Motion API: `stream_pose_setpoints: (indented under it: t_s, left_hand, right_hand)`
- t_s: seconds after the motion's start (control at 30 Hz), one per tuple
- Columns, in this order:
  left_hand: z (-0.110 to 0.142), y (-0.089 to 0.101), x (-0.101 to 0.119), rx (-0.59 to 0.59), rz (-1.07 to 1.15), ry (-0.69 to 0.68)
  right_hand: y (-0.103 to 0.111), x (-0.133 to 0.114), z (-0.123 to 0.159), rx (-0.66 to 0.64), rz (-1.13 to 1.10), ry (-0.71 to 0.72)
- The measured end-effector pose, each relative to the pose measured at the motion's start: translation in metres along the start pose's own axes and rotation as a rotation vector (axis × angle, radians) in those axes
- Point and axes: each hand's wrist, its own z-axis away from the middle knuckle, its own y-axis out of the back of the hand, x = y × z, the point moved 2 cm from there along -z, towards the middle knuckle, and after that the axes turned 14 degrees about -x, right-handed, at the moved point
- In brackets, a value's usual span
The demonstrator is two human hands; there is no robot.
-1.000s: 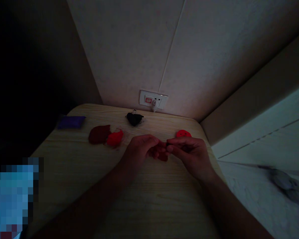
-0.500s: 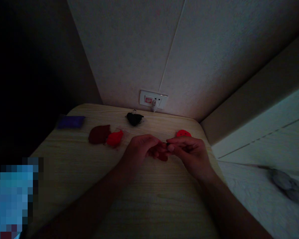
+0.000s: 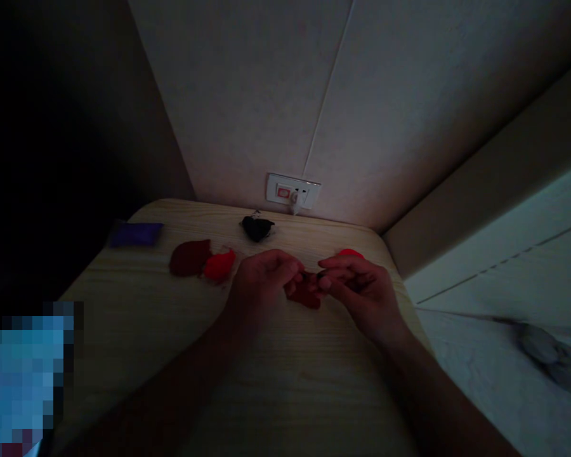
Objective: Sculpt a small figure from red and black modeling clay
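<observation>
Over the wooden tabletop, my right hand point(image 3: 364, 292) pinches a small piece of black clay point(image 3: 320, 276) between thumb and fingers. My left hand point(image 3: 264, 276) is closed in a pinch just to its left, with a tiny dark bit at its fingertips, hard to make out in the dim light. Beneath the fingertips lies a flat dark red clay piece point(image 3: 308, 297). A bright red round piece point(image 3: 351, 253) shows partly behind my right hand. Farther back sits a black clay lump point(image 3: 257, 228) on crumpled clear wrap.
Left of my hands lie a dark red lump point(image 3: 190, 258) and a bright red lump point(image 3: 219, 264) on wrap. A purple packet point(image 3: 137, 234) rests near the table's left edge. A wall socket point(image 3: 294, 192) with a plug is behind; a pale cabinet point(image 3: 504, 247) stands at right.
My left hand has moved slightly left and up, away from my right fingertips. More of the dark red piece below shows, and less of the bright red round piece.
</observation>
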Motion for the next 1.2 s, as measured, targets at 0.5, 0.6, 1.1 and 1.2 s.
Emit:
stream_pose_setpoints:
  t_s: [0.5, 0.6, 1.1, 1.2]
  left_hand:
    - [0.015, -0.011, 0.010, -0.108, -0.487, -0.280]
    - [0.016, -0.013, 0.010, -0.116, -0.498, -0.271]
    - [0.019, -0.014, 0.008, -0.144, -0.437, -0.268]
    - [0.019, -0.014, 0.007, -0.144, -0.429, -0.271]
  right_hand:
    - [0.000, -0.001, 0.001, 0.190, 0.143, 0.082]
    - [-0.001, 0.000, 0.001, 0.200, 0.116, 0.074]
    - [0.001, 0.009, 0.002, 0.228, -0.001, 0.082]
    - [0.002, 0.013, 0.002, 0.217, -0.041, 0.059]
